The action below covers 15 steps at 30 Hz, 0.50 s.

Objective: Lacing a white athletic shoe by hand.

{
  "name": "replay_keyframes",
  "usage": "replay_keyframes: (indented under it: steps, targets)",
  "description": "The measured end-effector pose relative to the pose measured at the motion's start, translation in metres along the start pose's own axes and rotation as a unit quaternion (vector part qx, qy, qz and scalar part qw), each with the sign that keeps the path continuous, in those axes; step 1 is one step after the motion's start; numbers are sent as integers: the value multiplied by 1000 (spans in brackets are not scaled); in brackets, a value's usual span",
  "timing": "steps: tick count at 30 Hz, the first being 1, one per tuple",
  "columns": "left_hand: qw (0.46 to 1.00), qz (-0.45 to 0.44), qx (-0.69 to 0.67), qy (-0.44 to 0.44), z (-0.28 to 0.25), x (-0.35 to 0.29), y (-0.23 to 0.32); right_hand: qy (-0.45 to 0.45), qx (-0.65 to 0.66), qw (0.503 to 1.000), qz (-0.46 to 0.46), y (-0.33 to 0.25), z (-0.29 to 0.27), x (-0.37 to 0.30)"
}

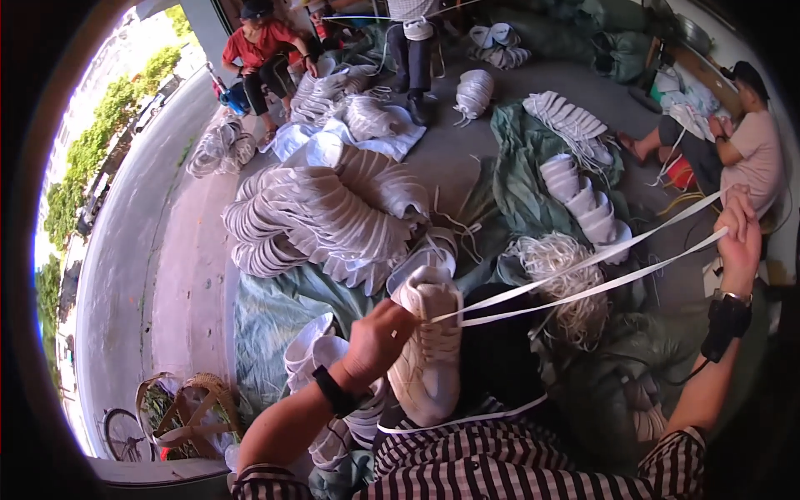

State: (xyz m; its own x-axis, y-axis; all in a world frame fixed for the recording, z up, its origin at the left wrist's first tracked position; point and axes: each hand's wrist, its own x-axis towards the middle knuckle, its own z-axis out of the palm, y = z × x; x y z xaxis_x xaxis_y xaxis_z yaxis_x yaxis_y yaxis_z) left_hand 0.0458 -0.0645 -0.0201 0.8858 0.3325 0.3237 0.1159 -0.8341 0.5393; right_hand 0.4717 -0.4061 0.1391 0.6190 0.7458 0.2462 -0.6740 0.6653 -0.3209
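Note:
A white sneaker upper (428, 367) rests in front of my body, toe pointing toward me, with lacing across its middle. At its left edge my left hand (377, 348) is closed, its fingertips against the upper beside the eyelets. My right hand (740, 229) is raised far out to the right, closed around white shoelace ends. Two taut strands of the shoelace (575, 268) run from the eyelets to that hand. The exact grip of my left fingertips is hidden.
Long nested stacks of white shoe uppers (333, 212) lie ahead on green sheeting (271, 317). A heap of loose white laces (558, 271) is right of centre. Co-workers sit at far left (262, 46) and right (754, 142); another stands behind (412, 42). A basket (196, 408) stands lower left.

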Motion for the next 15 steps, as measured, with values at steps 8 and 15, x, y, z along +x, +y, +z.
replay_keyframes:
  steps: [8,15]
  targets:
    - [909,35,-322,-262,16,69,52,-105,-37,994,5,107,158,-68]
    - [773,-260,-578,9,-15,43,27,-77,-342,925,-144,58,51,-72]
